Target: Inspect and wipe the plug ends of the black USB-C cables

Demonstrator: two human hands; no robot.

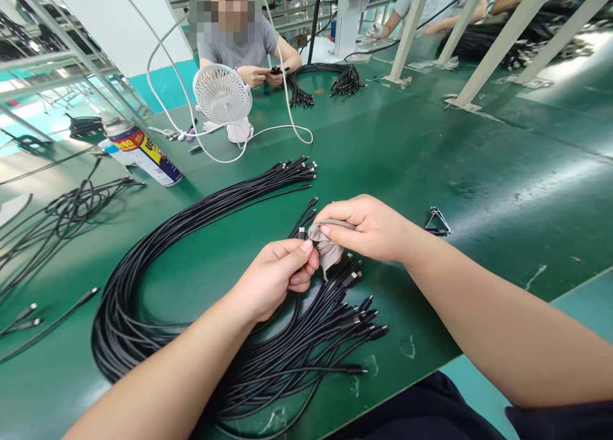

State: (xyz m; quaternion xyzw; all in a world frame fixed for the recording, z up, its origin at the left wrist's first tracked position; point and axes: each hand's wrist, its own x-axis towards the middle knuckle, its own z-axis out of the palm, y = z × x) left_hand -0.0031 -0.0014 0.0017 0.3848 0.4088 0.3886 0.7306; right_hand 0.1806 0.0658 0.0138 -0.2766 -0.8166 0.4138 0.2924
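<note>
My right hand pinches a crumpled grey cloth between thumb and fingers. Close against it, my left hand is closed on a black cable, mostly hidden by the fingers and the cloth. Just above my left fingertips shows a cable plug with a pale metal tip. Under and around both hands lies a big curved bundle of black cables. One group of its plug ends fans out below my hands, the other plug ends lie farther back.
A spray can stands at the left, behind loose tangled cables. Farther back are a small white fan with a white cord and a co-worker handling cables. A small metal clip lies right. Slanted posts rise from the green table.
</note>
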